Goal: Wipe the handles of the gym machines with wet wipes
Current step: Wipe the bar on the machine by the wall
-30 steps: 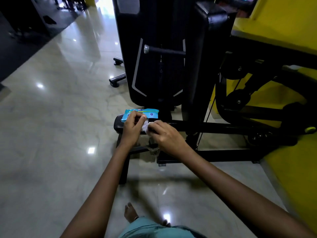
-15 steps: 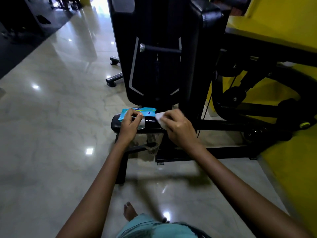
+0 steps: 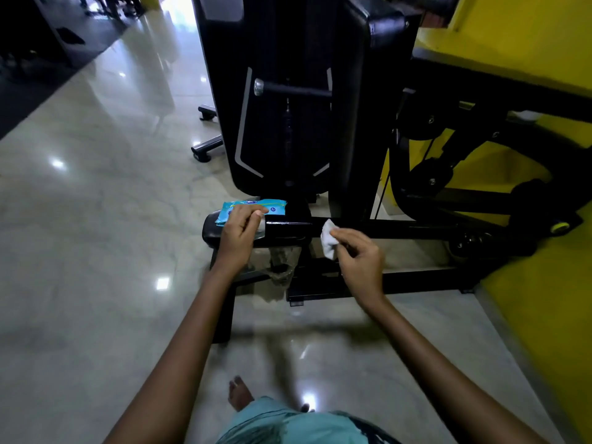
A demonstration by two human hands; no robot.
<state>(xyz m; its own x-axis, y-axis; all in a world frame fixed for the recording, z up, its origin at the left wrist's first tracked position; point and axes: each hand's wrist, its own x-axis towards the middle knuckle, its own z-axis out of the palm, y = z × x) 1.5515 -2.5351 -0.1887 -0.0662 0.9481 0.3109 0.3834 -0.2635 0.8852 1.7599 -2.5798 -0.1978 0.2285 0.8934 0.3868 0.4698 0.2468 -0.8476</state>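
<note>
Wipe drawn out beside the pack on the gym machine.
Left hand (image 3: 238,233) presses flat on the blue wipe pack (image 3: 250,209) atop the black seat pad (image 3: 282,233); right hand (image 3: 360,261) pinches a white wipe (image 3: 328,238) just beside it.

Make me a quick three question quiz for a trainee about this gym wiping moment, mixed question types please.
1. True or false: the right hand holds a white wipe.
2. What does the left hand rest on? A) the blue wipes pack B) the floor C) a yellow frame
3. Fill in: the pack lies on the machine's black padded ____.

Key: 1 true; 2 A; 3 seat.
</note>
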